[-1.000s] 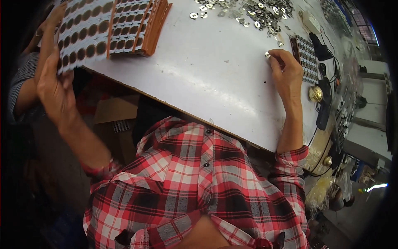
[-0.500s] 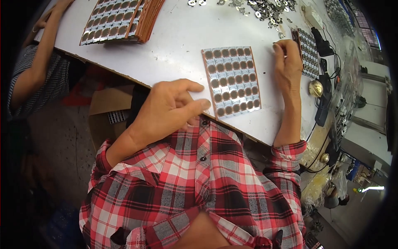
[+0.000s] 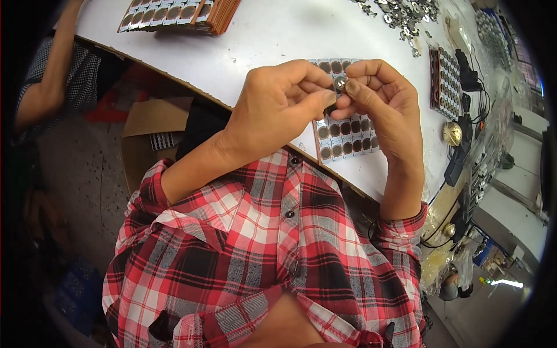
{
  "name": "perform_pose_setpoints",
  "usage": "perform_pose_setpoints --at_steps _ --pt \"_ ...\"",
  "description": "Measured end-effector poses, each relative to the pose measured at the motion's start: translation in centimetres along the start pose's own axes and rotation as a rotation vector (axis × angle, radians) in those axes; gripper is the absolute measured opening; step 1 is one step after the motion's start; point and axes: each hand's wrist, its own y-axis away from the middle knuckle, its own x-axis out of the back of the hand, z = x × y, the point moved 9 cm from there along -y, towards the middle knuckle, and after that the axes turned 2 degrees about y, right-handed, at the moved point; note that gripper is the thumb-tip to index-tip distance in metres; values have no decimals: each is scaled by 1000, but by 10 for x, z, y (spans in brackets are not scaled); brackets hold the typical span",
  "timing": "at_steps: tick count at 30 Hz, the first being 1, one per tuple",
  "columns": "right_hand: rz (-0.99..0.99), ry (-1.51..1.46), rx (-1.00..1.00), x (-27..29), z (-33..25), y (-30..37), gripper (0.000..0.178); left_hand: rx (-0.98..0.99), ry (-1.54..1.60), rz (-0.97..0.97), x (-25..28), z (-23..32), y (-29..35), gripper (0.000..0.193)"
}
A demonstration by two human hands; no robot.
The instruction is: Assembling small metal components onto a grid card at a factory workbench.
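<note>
- Sheet of dark round discs [image 3: 348, 139] laid flat on the white surface [image 3: 261, 43], close to its near edge; a second ago it was held up at far left by the left hand [image 3: 272, 104].
- Left hand since brought in from the left, over the sheet's left side; its thumb and forefinger are drawn close together, but whether anything is pinched between them cannot be told.
- Right hand [image 3: 389, 104] shifted in from the sheet's right and now held over it, thumb and forefinger seen pinching a small shiny metal piece [image 3: 340, 83].
- Metal piece placed between the two hands, above the sheet's far half; contact with the left fingers is not made out.
- Judged from this: carrying of the sheet appears done, and close two-handed work on the small piece seems under way.
- Taller stack of sheets [image 3: 180, 14] left at far left, loose metal parts [image 3: 406, 14] scattered at far right, both untouched; smaller stack [image 3: 447, 81] set farther right, beyond the right hand.
</note>
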Motion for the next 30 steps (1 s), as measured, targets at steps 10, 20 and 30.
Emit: perform_pose_setpoints --at_steps 10,20,30 --pt "-187 361 196 -20 -21 -2 13 22 47 -96 -1 0 -3 12" --pt "-318 559 218 -22 -20 -2 16 -223 -240 -73 2 -4 3 8" --pt "-51 324 61 -12 2 -21 17 -873 -923 -164 -39 17 46 55"
